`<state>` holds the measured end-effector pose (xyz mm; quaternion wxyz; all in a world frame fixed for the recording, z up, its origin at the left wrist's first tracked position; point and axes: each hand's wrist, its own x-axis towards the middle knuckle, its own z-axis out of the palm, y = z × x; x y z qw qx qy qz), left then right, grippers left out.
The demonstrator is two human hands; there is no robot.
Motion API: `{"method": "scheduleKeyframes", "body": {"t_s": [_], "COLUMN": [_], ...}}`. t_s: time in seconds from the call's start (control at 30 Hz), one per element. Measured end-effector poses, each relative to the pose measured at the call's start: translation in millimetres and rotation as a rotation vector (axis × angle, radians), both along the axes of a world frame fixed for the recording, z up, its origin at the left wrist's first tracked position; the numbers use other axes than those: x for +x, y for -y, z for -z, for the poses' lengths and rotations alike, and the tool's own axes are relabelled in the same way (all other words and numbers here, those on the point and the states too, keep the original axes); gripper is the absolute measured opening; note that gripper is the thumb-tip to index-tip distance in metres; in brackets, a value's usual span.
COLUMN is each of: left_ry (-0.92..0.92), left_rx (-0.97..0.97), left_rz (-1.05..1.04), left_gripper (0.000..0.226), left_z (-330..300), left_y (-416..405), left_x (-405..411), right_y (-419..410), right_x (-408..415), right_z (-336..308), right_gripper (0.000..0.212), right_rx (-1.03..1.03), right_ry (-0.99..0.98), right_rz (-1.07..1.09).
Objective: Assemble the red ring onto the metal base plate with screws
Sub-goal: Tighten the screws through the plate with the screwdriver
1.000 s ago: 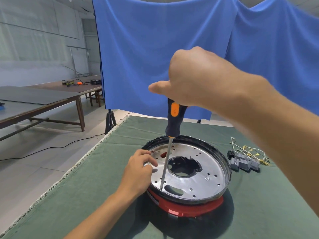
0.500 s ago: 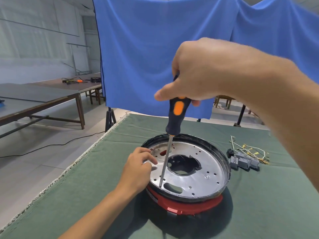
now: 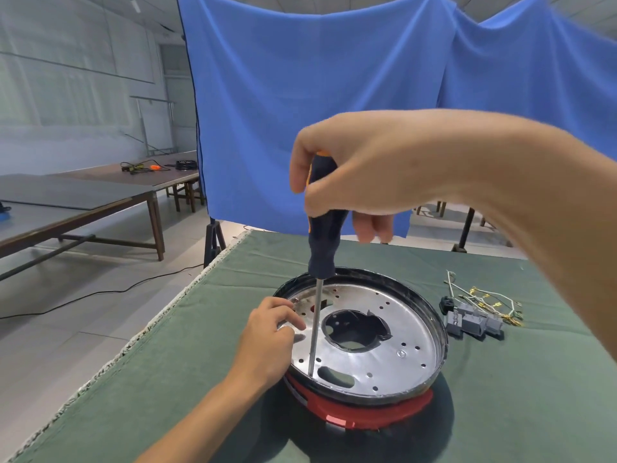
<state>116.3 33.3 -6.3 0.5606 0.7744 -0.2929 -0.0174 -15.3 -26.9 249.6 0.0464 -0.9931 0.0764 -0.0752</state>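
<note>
1. Right hand (image 3: 360, 172), raised above the work, grasps the dark handle of a screwdriver (image 3: 322, 238) with thumb and curled fingers; a strip of orange shows on the handle beside the thumb.
2. Its thin, straight steel shaft runs down to the near left part of the metal base plate (image 3: 394, 349), where the tip meets the surface.
3. Left hand (image 3: 267, 342) rests on the plate's left rim, fingers bent and pinching at something too small to make out.
4. The base plate is a shiny, round, shallow dish with a dark raised rim, many small drilled holes, an oval slot and a large ragged central opening.
5. Under it, a glossy red ring (image 3: 367, 412) shows along the near edge, sitting on a green cloth-covered table (image 3: 167, 379).
6. To the right lie grey plastic connectors (image 3: 474, 322) and pale wires (image 3: 480, 299) with brass-coloured terminals.
7. No readable writing is visible.
</note>
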Motion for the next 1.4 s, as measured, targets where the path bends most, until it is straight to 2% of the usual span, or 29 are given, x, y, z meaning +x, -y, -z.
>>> {"method": "scheduleKeyframes", "body": {"t_s": [0.03,0.1,0.17,0.27,0.33,0.4,0.47,0.53,0.6,0.67,0.7,0.8,0.87,0.97,1.03,1.13,1.27,1.33,1.4], "left_ry": [-0.005,-0.021,-0.026,-0.026,-0.019,-0.023,-0.027,-0.023,-0.013,0.007,0.011,0.005,-0.007,-0.026,-0.029,-0.038,-0.047,0.046,0.068], "left_rx": [-0.007,-0.014,-0.012,-0.035,-0.022,-0.021,-0.018,-0.017,-0.011,0.001,-0.001,0.000,-0.014,-0.034,-0.037,-0.056,-0.094,-0.047,-0.086], "left_rz": [0.010,0.015,0.012,0.022,0.014,0.018,0.015,0.015,0.005,-0.007,-0.005,-0.002,0.007,0.015,0.019,0.010,0.009,-0.051,-0.113], "left_gripper": [0.040,0.039,0.038,0.040,0.040,0.039,0.038,0.038,0.039,0.039,0.038,0.036,0.036,0.036,0.036,0.037,0.035,0.034,0.032], "left_z": [0,1,0,1,1,2,3,2,1,1,1,4,5,7,7,6,4,4,2], "left_y": [0,1,0,1,1,1,0,1,0,0,1,1,1,2,2,2,0,-2,-1], "left_x": [0,-1,-1,0,0,0,0,0,0,0,0,1,2,3,4,2,0,-1,-3], "right_y": [1,2,3,3,2,2,3,4,5,5,7,9,9,9,11,18,39,56,73], "right_x": [-1,2,6,4,0,1,4,5,1,-5,-5,1,4,2,2,6,4,-1,-5], "right_z": [-1,1,5,9,8,9,11,9,5,3,3,7,7,6,8,17,25,26,27], "right_gripper": [0.016,0.034,0.042,0.022,0.019,0.034,0.047,0.049,0.032,0.019,0.019,0.045,0.048,0.036,0.031,0.038,0.031,0.027,0.028], "right_rx": [-0.056,-0.186,-0.212,-0.030,-0.038,-0.174,-0.228,-0.165,-0.018,0.033,-0.015,-0.194,-0.162,-0.021,-0.071,-0.169,0.037,0.105,0.146], "right_ry": [0.006,0.063,0.151,0.097,0.090,0.183,0.260,0.176,0.044,0.014,0.046,0.147,0.152,0.035,0.123,0.302,0.393,0.508,0.673], "right_rz": [0.008,0.056,0.088,0.070,0.046,0.075,0.126,0.129,0.080,0.047,0.055,0.143,0.153,0.102,0.118,0.177,0.205,0.237,0.258]}}
